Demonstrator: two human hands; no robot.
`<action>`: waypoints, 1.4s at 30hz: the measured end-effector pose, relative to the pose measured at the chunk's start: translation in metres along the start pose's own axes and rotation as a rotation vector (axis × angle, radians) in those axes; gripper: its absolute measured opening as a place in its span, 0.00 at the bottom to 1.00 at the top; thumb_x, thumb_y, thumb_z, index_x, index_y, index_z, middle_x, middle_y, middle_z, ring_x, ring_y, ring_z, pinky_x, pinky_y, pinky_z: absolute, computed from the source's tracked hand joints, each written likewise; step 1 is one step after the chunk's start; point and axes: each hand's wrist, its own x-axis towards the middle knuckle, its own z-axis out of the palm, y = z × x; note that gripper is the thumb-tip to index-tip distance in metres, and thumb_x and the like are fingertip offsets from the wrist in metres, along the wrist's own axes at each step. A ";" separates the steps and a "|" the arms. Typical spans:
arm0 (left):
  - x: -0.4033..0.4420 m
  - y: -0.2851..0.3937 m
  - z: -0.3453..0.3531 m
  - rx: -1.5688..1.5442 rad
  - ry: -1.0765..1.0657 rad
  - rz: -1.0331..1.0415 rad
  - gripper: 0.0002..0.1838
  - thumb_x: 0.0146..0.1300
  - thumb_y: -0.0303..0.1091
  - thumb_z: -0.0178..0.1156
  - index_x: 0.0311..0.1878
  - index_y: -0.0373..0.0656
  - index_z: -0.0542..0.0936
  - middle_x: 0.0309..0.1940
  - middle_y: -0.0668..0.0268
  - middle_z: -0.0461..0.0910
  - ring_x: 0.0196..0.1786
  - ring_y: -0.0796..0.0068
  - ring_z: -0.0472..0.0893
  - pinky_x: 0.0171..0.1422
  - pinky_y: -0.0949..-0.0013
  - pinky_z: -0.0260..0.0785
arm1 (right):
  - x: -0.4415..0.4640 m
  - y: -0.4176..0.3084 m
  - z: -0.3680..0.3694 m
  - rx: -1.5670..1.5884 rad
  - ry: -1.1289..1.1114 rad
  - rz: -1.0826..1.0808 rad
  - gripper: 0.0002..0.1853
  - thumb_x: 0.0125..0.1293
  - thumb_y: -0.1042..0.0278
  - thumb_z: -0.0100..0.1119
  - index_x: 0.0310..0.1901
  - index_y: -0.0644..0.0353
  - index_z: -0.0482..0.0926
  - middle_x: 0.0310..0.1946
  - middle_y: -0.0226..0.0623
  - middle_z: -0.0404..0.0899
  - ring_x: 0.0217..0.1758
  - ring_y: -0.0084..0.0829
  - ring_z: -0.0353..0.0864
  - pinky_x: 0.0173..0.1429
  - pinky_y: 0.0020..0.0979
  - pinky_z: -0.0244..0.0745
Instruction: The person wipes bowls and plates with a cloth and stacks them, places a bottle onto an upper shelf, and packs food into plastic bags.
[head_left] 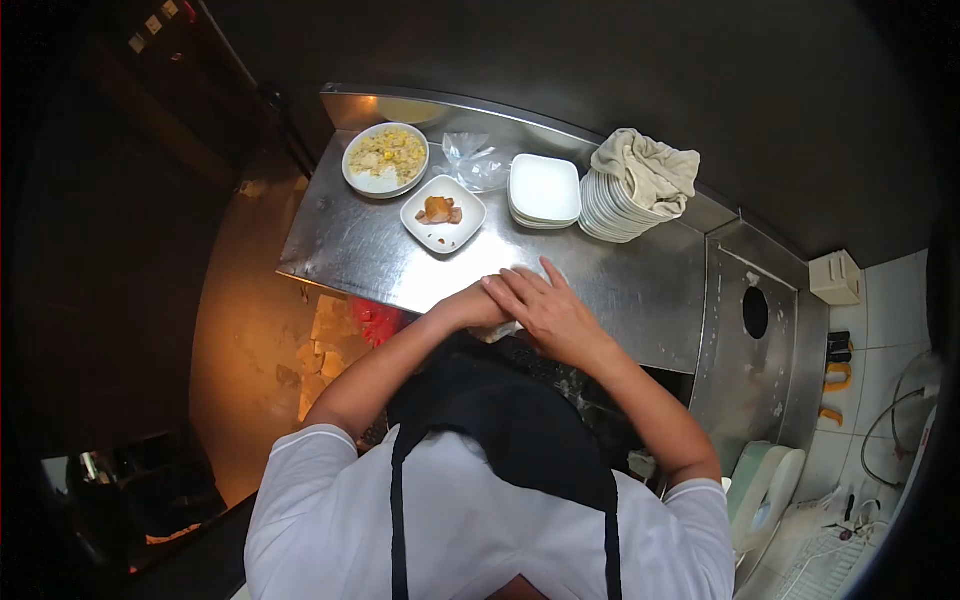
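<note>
"Now, what's near the meat dish (472, 208)?"
"Right hand (550, 317) across left hand (476, 308), at its near right; whether either grips, I can't tell."
"And the pale scrap (493, 333)?"
"Beneath them, partly hidden."

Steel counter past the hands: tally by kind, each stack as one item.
Round bowl of food: 1
Square dish of brown food: 1
Stack of square white dishes: 1
Tall stack of white plates: 1
Cloth: 1
Clear plastic bag: 1
Total: 6
</note>
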 end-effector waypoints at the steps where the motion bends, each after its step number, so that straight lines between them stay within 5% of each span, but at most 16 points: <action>1: -0.003 0.006 -0.001 -0.037 0.013 0.024 0.11 0.65 0.36 0.60 0.44 0.41 0.86 0.39 0.50 0.86 0.44 0.48 0.85 0.51 0.54 0.76 | -0.003 0.005 0.027 -0.058 -0.055 0.014 0.37 0.59 0.71 0.63 0.73 0.56 0.67 0.50 0.45 0.83 0.54 0.45 0.83 0.64 0.51 0.76; 4: -0.022 -0.001 -0.012 -0.055 0.013 -0.096 0.11 0.62 0.32 0.61 0.44 0.37 0.84 0.37 0.50 0.85 0.42 0.48 0.84 0.50 0.54 0.76 | -0.011 0.014 0.023 0.181 -0.409 0.270 0.28 0.66 0.71 0.57 0.68 0.59 0.71 0.38 0.51 0.85 0.43 0.45 0.86 0.51 0.51 0.79; 7: -0.040 -0.004 -0.018 -0.056 0.046 0.008 0.07 0.62 0.29 0.61 0.40 0.39 0.85 0.41 0.55 0.84 0.46 0.54 0.83 0.54 0.57 0.74 | -0.036 0.035 0.048 0.382 -0.302 0.138 0.17 0.69 0.70 0.56 0.57 0.65 0.75 0.31 0.59 0.82 0.36 0.45 0.87 0.40 0.49 0.79; 8: -0.043 -0.006 -0.015 0.000 0.129 0.103 0.07 0.61 0.29 0.61 0.39 0.40 0.85 0.43 0.57 0.83 0.48 0.56 0.82 0.55 0.58 0.74 | -0.044 0.038 0.056 0.586 -0.134 0.075 0.10 0.76 0.65 0.52 0.46 0.63 0.76 0.30 0.52 0.82 0.32 0.37 0.85 0.35 0.40 0.79; 11: -0.045 0.022 -0.023 0.388 0.390 0.126 0.07 0.56 0.28 0.63 0.38 0.43 0.85 0.47 0.61 0.80 0.52 0.61 0.79 0.57 0.59 0.72 | -0.058 0.028 0.073 1.639 -0.162 0.603 0.11 0.80 0.61 0.49 0.45 0.59 0.76 0.29 0.39 0.80 0.28 0.27 0.80 0.33 0.30 0.78; 13: -0.032 0.057 -0.026 0.617 0.553 -0.001 0.08 0.48 0.25 0.66 0.34 0.44 0.84 0.46 0.61 0.80 0.48 0.63 0.80 0.52 0.58 0.74 | -0.057 0.008 0.069 2.007 -0.065 0.553 0.11 0.81 0.59 0.48 0.45 0.56 0.74 0.26 0.29 0.71 0.23 0.20 0.69 0.28 0.24 0.70; 16: -0.012 0.099 -0.024 0.182 0.893 0.032 0.12 0.51 0.18 0.63 0.37 0.43 0.86 0.46 0.61 0.80 0.46 0.62 0.81 0.44 0.64 0.75 | -0.051 -0.021 0.060 2.511 0.029 0.358 0.11 0.80 0.57 0.51 0.43 0.56 0.72 0.21 0.25 0.63 0.18 0.18 0.59 0.22 0.21 0.58; 17: -0.008 0.113 -0.023 -0.025 0.974 0.082 0.13 0.53 0.16 0.62 0.39 0.43 0.87 0.46 0.62 0.80 0.45 0.63 0.82 0.42 0.66 0.75 | -0.048 -0.014 0.066 2.512 -0.050 0.215 0.10 0.79 0.58 0.52 0.43 0.54 0.73 0.22 0.26 0.67 0.18 0.18 0.62 0.21 0.21 0.61; 19: -0.002 0.114 -0.009 -0.695 0.735 0.133 0.08 0.59 0.20 0.64 0.41 0.40 0.87 0.48 0.63 0.81 0.48 0.68 0.81 0.52 0.68 0.74 | -0.047 0.041 0.124 2.357 -0.204 0.107 0.08 0.76 0.59 0.56 0.42 0.53 0.75 0.24 0.28 0.73 0.22 0.21 0.73 0.25 0.22 0.68; 21: -0.008 0.112 -0.004 -0.527 0.573 0.292 0.07 0.59 0.23 0.66 0.40 0.42 0.88 0.50 0.62 0.81 0.53 0.62 0.80 0.59 0.63 0.71 | -0.027 0.074 0.090 1.951 -0.049 0.163 0.08 0.70 0.64 0.62 0.43 0.59 0.83 0.31 0.29 0.81 0.31 0.21 0.79 0.36 0.24 0.74; 24: -0.035 0.115 -0.017 0.176 0.783 0.169 0.07 0.57 0.25 0.68 0.39 0.46 0.88 0.51 0.61 0.81 0.59 0.57 0.77 0.63 0.56 0.67 | -0.006 0.097 0.034 1.510 -0.105 0.333 0.08 0.67 0.72 0.63 0.43 0.64 0.87 0.34 0.30 0.85 0.33 0.22 0.81 0.38 0.26 0.77; 25: -0.039 0.106 -0.015 0.260 0.757 0.086 0.08 0.56 0.24 0.68 0.38 0.47 0.88 0.50 0.61 0.81 0.55 0.58 0.79 0.58 0.57 0.70 | -0.003 0.093 0.013 1.387 -0.169 0.384 0.07 0.67 0.74 0.63 0.43 0.65 0.87 0.33 0.31 0.85 0.31 0.22 0.81 0.37 0.26 0.77; 28: -0.041 0.094 -0.003 -0.095 0.977 -0.053 0.09 0.57 0.20 0.65 0.41 0.42 0.87 0.46 0.62 0.83 0.46 0.66 0.82 0.50 0.64 0.74 | 0.012 0.045 -0.010 0.924 0.148 0.234 0.07 0.68 0.75 0.62 0.42 0.67 0.87 0.31 0.34 0.84 0.28 0.22 0.79 0.33 0.27 0.75; 32: -0.033 0.056 0.013 -0.536 1.095 -0.177 0.12 0.59 0.18 0.59 0.44 0.37 0.85 0.40 0.60 0.84 0.39 0.70 0.83 0.45 0.67 0.76 | 0.021 0.011 0.031 0.673 0.467 0.277 0.09 0.59 0.82 0.60 0.42 0.68 0.85 0.36 0.47 0.85 0.39 0.44 0.86 0.47 0.36 0.79; 35: -0.035 0.022 0.021 -0.515 1.138 -0.213 0.12 0.62 0.17 0.55 0.46 0.35 0.83 0.34 0.59 0.85 0.34 0.74 0.83 0.41 0.68 0.76 | 0.027 -0.021 0.032 0.364 0.695 0.197 0.15 0.56 0.80 0.63 0.47 0.62 0.84 0.42 0.42 0.85 0.44 0.45 0.83 0.47 0.38 0.78; 42: -0.038 0.017 0.024 -1.093 1.061 -0.405 0.10 0.62 0.17 0.55 0.43 0.35 0.82 0.26 0.64 0.82 0.26 0.81 0.79 0.30 0.75 0.70 | 0.050 -0.048 0.044 0.156 0.481 0.273 0.17 0.51 0.72 0.68 0.45 0.61 0.83 0.43 0.41 0.81 0.47 0.44 0.77 0.56 0.45 0.68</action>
